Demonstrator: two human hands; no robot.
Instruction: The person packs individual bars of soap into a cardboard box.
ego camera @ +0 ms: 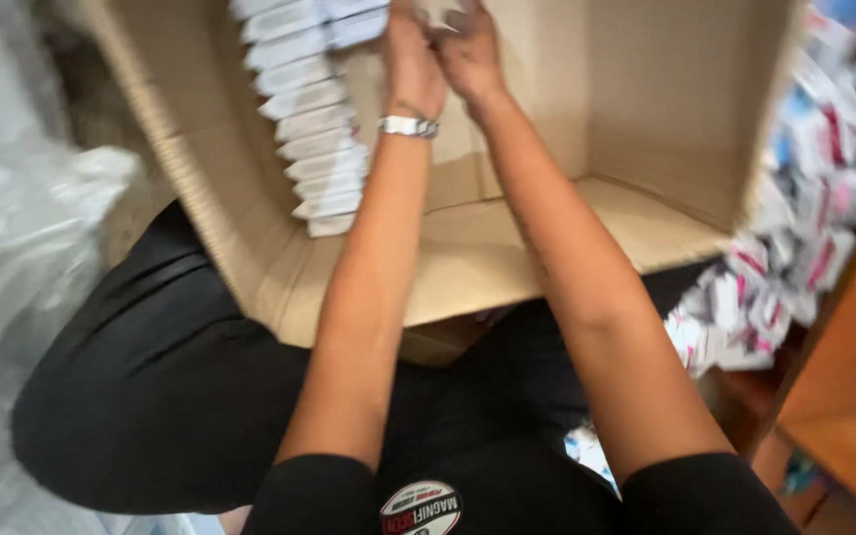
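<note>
A large open cardboard box (636, 109) rests on my lap, tipped toward me. Inside it, along the left wall, stands a row of several small white packets (314, 119). Both my arms reach deep into the box. My left hand (410, 54), with a silver watch on its wrist, is beside the top of the packet row. My right hand (468, 48) is pressed close against the left one. The two hands seem closed together on a small white packet at the frame's top edge, mostly cut off and blurred.
A heap of several white, pink and blue small packets (795, 238) lies to the right of the box. Clear crumpled plastic sheeting (22, 248) fills the left side. A wooden furniture edge (854, 396) stands at lower right. My lap is covered in black cloth.
</note>
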